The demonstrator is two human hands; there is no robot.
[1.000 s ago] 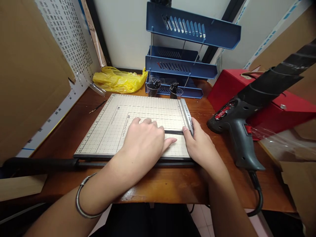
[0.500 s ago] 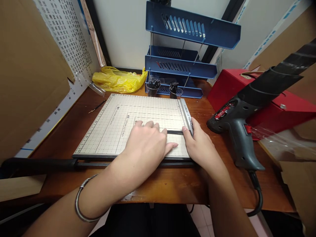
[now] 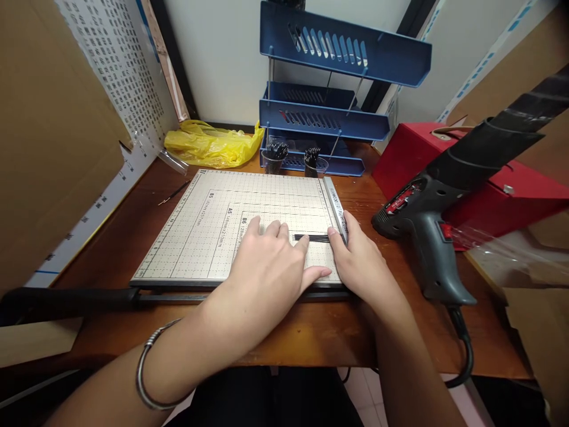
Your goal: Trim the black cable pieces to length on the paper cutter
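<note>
Black strips (image 3: 317, 238): flat bundle on the right part of the cutter board (image 3: 275, 196), long axis left-right, roughly parallel to its near edge, left ends toward board centre. Left hand (image 3: 269, 261) palm down, fingers loosely spread, index on bundle, gripping nothing. Right hand (image 3: 362, 258) nearly closed, thumb pinning right end.

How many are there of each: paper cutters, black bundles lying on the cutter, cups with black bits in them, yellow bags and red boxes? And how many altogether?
Paper cutter: 1
Black bundle: 1
Cups: 2
Yellow bag: 1
Red box: 1
Total: 6
</note>
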